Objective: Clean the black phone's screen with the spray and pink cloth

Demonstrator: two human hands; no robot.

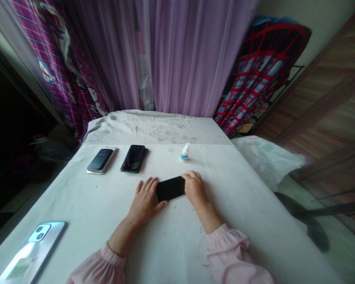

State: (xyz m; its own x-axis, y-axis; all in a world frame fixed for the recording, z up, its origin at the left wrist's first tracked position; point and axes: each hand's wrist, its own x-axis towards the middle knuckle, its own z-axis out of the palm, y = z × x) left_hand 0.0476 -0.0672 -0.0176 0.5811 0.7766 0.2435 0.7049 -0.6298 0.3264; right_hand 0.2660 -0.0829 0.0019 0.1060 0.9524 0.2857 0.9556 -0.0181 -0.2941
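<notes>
A black smartphone (170,188) lies at a slant in the middle of the white-covered table, its dark face up. My left hand (144,199) rests around its left end, thumb along the near edge and forefinger by the far corner; the other fingers stretch out over the cloth. At the right end, my right hand (195,187) is closed on the phone with curled fingers, some hidden under the palm. Beyond the phone stands a small white dropper bottle (184,153) with a blue label, apart from both hands.
Two stacked phones (100,159) lie back left, beside another black pair (133,158). A shiny light-blue phone (35,252) lies at the near left edge. Purple curtains (189,55) hang behind the white-covered table (177,252). A white plastic bag (263,157) sits off its right side.
</notes>
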